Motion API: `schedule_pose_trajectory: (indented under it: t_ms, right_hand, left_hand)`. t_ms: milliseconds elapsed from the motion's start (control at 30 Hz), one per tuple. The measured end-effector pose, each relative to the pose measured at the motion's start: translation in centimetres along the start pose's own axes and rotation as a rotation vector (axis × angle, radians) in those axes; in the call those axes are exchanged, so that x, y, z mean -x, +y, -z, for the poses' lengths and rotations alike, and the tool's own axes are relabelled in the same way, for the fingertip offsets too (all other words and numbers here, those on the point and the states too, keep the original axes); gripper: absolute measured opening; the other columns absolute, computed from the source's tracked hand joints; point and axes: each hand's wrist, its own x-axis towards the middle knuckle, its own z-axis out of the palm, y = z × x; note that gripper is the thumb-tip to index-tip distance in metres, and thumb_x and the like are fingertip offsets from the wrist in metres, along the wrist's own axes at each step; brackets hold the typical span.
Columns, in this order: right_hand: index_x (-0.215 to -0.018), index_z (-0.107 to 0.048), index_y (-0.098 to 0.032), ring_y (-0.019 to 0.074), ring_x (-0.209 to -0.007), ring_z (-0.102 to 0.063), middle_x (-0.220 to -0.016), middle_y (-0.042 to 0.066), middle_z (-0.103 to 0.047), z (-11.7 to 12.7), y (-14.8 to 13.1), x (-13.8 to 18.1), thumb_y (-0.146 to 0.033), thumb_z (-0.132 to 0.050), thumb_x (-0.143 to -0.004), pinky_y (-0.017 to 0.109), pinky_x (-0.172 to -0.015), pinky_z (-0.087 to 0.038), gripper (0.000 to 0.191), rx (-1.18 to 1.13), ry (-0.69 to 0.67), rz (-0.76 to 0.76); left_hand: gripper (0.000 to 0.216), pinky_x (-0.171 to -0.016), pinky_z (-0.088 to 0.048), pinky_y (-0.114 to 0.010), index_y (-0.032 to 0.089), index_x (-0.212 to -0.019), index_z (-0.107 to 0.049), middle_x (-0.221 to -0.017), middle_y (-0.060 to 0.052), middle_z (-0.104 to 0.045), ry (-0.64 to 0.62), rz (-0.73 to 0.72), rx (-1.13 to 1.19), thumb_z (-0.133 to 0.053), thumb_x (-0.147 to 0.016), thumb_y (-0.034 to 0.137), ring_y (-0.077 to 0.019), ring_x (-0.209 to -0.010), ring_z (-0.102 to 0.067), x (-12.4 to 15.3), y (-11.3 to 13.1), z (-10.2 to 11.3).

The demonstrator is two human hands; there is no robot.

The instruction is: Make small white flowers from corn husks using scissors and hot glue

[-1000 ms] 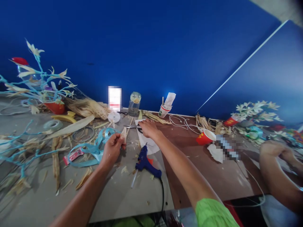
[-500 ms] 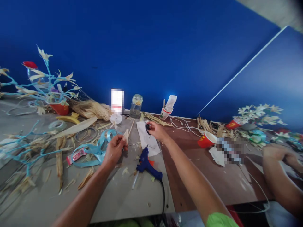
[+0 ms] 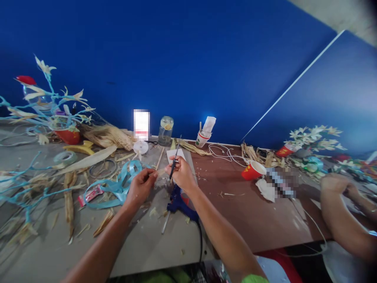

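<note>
My left hand (image 3: 144, 182) pinches a small pale strip of dried husk (image 3: 161, 172) between thumb and fingers. Close on its right, my right hand (image 3: 182, 173) is closed around a pair of scissors (image 3: 174, 163), whose blades point up and away from me. The fingers of both hands nearly meet at the strip. Under the right wrist lies a blue glue gun (image 3: 176, 202), partly covered by the arm. A sheet of white paper (image 3: 174, 153) shows behind the right hand, mostly hidden. Light-blue ribbon (image 3: 118, 192) lies in loops left of my left hand.
Wire branches with husk flowers (image 3: 53, 96) rise at the left. A glass jar (image 3: 165, 131) and white cup (image 3: 203, 138) stand along the blue wall. At the right are a tipped red paper cup (image 3: 253, 170) and another person's arms (image 3: 338, 200). Husk scraps litter the table.
My right hand has lifted the scissors from the white paper and come left, close to my left hand. The scissors' blades now point upward. The view has shifted slightly.
</note>
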Motion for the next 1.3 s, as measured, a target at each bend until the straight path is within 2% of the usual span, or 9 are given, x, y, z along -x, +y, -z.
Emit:
schedule_pose_trajectory:
  t_ms: [67, 233, 333, 467, 600, 800, 967, 1100, 1300]
  right_hand:
    - [-0.093, -0.050, -0.019, 0.0111, -0.055, -0.056, -0.064, -0.005, -0.059, -0.1, 0.1, 0.0, -0.025, -0.069, -0.056, 0.024, -0.055, -0.044, 0.042, 0.004, 0.015, 0.014]
    - [-0.093, -0.051, -0.018, 0.0106, -0.058, -0.057, -0.066, -0.004, -0.061, -0.3, 1.1, 0.0, -0.023, -0.065, -0.059, 0.022, -0.055, -0.042, 0.038, -0.086, 0.104, 0.000]
    - [-0.094, -0.050, -0.019, 0.0103, -0.056, -0.056, -0.065, -0.004, -0.061, -0.8, 1.8, -0.1, -0.025, -0.065, -0.061, 0.021, -0.054, -0.042, 0.037, -0.175, 0.209, -0.005]
    - [-0.096, -0.049, -0.018, 0.0112, -0.060, -0.058, -0.067, -0.004, -0.061, -1.8, 2.0, 0.5, -0.026, -0.064, -0.064, 0.022, -0.058, -0.044, 0.036, -0.191, 0.270, 0.023]
    - [-0.098, -0.050, -0.018, 0.0111, -0.061, -0.058, -0.071, -0.003, -0.061, -2.7, 1.8, 1.6, -0.024, -0.062, -0.066, 0.023, -0.058, -0.046, 0.034, -0.085, 0.198, 0.080]
    - [-0.100, -0.048, -0.020, 0.0109, -0.060, -0.056, -0.072, -0.003, -0.058, -2.4, 0.6, 2.1, -0.024, -0.061, -0.067, 0.022, -0.056, -0.046, 0.035, 0.014, 0.139, 0.095]
    - [-0.110, -0.045, -0.022, 0.0081, -0.054, -0.051, -0.082, -0.001, -0.060, -1.3, 0.0, 2.0, -0.023, -0.061, -0.068, 0.020, -0.052, -0.043, 0.045, 0.129, 0.043, 0.172]
    - [-0.114, -0.049, -0.026, 0.0125, -0.062, -0.058, -0.084, 0.000, -0.064, -1.0, 0.7, 1.9, -0.019, -0.061, -0.069, 0.025, -0.060, -0.048, 0.047, 0.304, -0.070, 0.206]
    - [-0.110, -0.052, -0.024, 0.0171, -0.073, -0.063, -0.082, 0.002, -0.065, -0.9, 1.0, 1.7, -0.018, -0.059, -0.069, 0.029, -0.066, -0.050, 0.042, 0.386, 0.022, 0.197]
  left_hand:
    - [0.023, -0.046, -0.032, -0.020, 0.016, -0.073, -0.061, -0.050, 0.005, -0.050, 0.024, 0.009, 0.085, -0.065, -0.067, 0.038, -0.0084, -0.046, -0.043, 0.0, -0.1, 0.1]
    - [0.031, -0.061, -0.044, -0.022, 0.017, -0.087, -0.061, -0.068, 0.003, -0.059, 0.162, 0.071, 0.473, -0.072, -0.063, 0.033, -0.0085, -0.059, -0.054, -0.1, 0.0, 0.4]
    - [0.033, -0.063, -0.045, -0.023, 0.017, -0.091, -0.061, -0.072, 0.001, -0.059, 0.094, 0.142, 0.565, -0.071, -0.066, 0.037, -0.0087, -0.061, -0.055, 0.1, 0.1, 0.2]
    - [0.033, -0.062, -0.045, -0.023, 0.015, -0.086, -0.064, -0.073, -0.001, -0.061, -0.018, 0.152, 0.485, -0.072, -0.065, 0.040, -0.0100, -0.062, -0.055, 0.4, -0.1, -0.6]
    - [0.029, -0.058, -0.042, -0.021, 0.015, -0.075, -0.066, -0.065, 0.000, -0.060, 0.040, 0.117, 0.400, -0.074, -0.062, 0.039, -0.0095, -0.059, -0.052, 0.3, -0.4, -0.8]
    - [0.026, -0.057, -0.042, -0.022, 0.014, -0.072, -0.064, -0.063, 0.001, -0.059, 0.138, 0.171, 0.476, -0.074, -0.061, 0.035, -0.0093, -0.056, -0.052, 0.0, -0.1, 0.0]
    - [0.023, -0.054, -0.040, -0.023, 0.015, -0.067, -0.064, -0.058, 0.000, -0.059, -0.004, 0.123, 0.302, -0.071, -0.063, 0.036, -0.0109, -0.054, -0.052, 0.1, 0.2, -0.1]
    - [0.023, -0.052, -0.037, -0.022, 0.015, -0.061, -0.061, -0.052, 0.001, -0.055, -0.109, 0.078, 0.100, -0.068, -0.066, 0.036, -0.0108, -0.052, -0.049, 0.0, 0.1, -0.2]
    - [0.023, -0.048, -0.034, -0.022, 0.015, -0.061, -0.058, -0.051, 0.003, -0.052, -0.176, 0.093, 0.091, -0.070, -0.061, 0.035, -0.0094, -0.047, -0.044, -0.1, 0.0, -0.3]
